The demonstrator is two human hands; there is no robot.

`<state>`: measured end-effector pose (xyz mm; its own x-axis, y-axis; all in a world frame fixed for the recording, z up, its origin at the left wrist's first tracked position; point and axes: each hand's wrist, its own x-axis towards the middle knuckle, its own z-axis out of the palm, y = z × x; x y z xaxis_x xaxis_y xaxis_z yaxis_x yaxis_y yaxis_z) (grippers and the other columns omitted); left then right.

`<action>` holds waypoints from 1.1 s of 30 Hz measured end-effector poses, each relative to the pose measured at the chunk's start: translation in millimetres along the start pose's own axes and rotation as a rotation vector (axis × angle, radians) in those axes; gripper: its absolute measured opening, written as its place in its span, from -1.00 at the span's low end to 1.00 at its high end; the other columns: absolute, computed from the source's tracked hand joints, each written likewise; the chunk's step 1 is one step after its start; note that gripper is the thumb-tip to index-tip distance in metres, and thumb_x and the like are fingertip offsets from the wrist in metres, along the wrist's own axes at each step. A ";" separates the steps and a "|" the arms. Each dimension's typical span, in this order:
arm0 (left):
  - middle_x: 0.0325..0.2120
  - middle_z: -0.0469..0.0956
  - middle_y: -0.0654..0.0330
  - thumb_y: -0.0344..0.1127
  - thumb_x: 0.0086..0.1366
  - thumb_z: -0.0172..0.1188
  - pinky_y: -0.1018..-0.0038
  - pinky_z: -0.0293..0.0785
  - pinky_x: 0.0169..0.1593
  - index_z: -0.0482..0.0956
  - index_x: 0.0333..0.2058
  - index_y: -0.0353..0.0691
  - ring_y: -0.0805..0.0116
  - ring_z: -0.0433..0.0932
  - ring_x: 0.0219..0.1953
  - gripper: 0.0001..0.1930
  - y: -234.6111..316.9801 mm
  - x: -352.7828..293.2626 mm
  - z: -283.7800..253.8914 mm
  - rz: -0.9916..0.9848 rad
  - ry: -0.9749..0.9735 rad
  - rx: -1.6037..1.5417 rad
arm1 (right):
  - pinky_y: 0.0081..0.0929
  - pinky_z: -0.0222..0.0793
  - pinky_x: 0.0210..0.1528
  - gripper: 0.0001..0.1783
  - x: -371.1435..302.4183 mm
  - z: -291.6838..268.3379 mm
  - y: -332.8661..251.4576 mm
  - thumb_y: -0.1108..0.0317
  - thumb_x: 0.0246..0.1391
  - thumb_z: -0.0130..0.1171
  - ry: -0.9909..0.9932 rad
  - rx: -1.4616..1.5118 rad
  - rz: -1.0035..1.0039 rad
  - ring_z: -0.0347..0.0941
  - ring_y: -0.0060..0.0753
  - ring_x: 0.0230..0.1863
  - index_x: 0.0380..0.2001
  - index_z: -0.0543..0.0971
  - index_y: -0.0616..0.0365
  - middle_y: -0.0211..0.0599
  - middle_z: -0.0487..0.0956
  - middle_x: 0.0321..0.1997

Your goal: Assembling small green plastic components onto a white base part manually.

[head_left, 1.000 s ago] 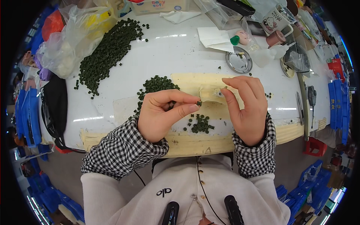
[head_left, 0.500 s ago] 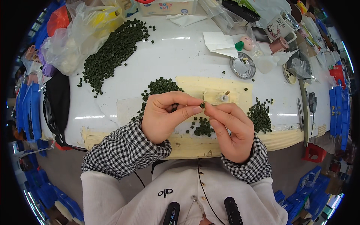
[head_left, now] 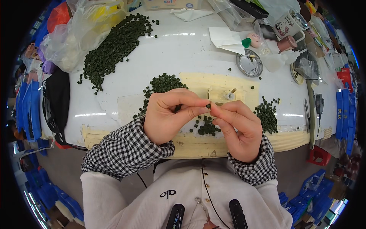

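Green piece, which the left hand held in a pinched grip, right hand just beside it (that grip could not be told).

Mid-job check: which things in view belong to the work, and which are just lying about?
Likely the job's:
- green piece in left hand
- right hand close by
- green heaps
- yellow mat

Likely lying about:
- mug
- black bag
- plastic bags
- white paper

Four heaps of small dark-green pieces lie around one pale-yellow rectangular sheet; beyond its right side are one white handled mug and one pinkish cylinder.
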<state>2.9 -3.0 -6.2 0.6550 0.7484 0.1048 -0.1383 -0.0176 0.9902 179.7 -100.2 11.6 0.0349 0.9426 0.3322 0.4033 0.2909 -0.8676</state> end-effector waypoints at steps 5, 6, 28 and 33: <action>-0.54 0.47 0.37 -0.56 0.16 0.26 0.69 0.25 -0.38 0.66 -0.22 -0.30 0.69 0.26 -0.51 -0.81 1.1 1.8 -0.2 -0.023 0.000 -0.033 | -0.63 0.40 -0.30 -0.67 -1.3 3.5 1.6 0.61 0.08 0.12 0.036 0.109 0.042 0.47 -0.47 -0.34 -0.04 0.56 0.30 -0.21 0.54 -0.27; -0.54 0.47 0.38 -0.56 0.16 0.26 0.69 0.24 -0.38 0.66 -0.22 -0.31 0.70 0.25 -0.51 -0.82 1.5 1.5 -0.4 -0.031 0.001 -0.036 | -0.63 0.41 -0.28 -0.67 -1.4 3.5 1.2 0.61 0.09 0.12 0.034 0.125 0.050 0.48 -0.47 -0.33 -0.04 0.56 0.31 -0.21 0.54 -0.26; -0.37 0.59 0.16 -0.63 0.14 0.24 0.64 0.37 -0.27 0.61 -0.29 -0.35 0.53 0.48 -0.35 -0.85 7.1 -0.9 -3.2 -0.089 -0.022 -0.006 | -0.64 0.41 -0.31 -0.67 -2.4 3.0 0.2 0.64 0.08 0.11 0.034 0.094 0.017 0.49 -0.48 -0.34 -0.04 0.56 0.31 -0.19 0.54 -0.25; -0.55 0.48 0.39 -0.55 0.15 0.27 0.72 0.18 -0.45 0.66 -0.24 -0.31 0.71 0.21 -0.55 -0.83 2.2 -0.6 0.0 -0.007 -0.004 -0.056 | -0.64 0.40 -0.34 -0.66 -2.6 1.3 -0.2 0.64 0.07 0.13 0.019 0.062 0.002 0.47 -0.49 -0.37 -0.04 0.56 0.30 -0.20 0.53 -0.26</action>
<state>2.2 -3.4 -4.0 0.6590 0.7457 0.0982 -0.1751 0.0251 0.9842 178.4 -102.4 10.5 0.0533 0.9398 0.3374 0.3462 0.2995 -0.8891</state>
